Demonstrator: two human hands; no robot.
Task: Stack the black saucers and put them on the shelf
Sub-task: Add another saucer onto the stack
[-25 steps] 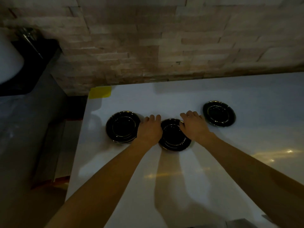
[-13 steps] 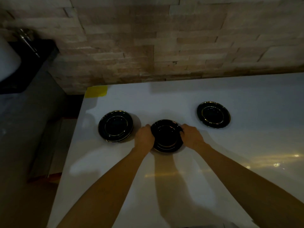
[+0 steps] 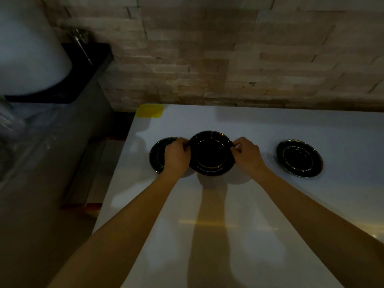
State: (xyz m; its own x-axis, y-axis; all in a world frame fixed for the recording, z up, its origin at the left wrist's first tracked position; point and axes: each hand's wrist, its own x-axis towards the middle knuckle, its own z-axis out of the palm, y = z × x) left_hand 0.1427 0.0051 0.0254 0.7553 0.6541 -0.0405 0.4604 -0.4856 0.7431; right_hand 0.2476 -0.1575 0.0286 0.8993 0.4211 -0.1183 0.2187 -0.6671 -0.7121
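Note:
Three black saucers with thin gold rings are on or over the white table. The middle saucer is lifted off the table, with my left hand gripping its left rim and my right hand gripping its right rim. It hangs partly over the left saucer, which lies flat and is mostly hidden behind my left hand. The right saucer lies alone on the table, well apart from my hands.
A stone brick wall runs behind the table. A yellow tape patch marks the table's far left corner. Left of the table are a grey floor, a dark stand and a large white rounded object.
Both hands closed on the middle saucer's rim, lifted it off the table and carried it left, so it now overlaps the left saucer.

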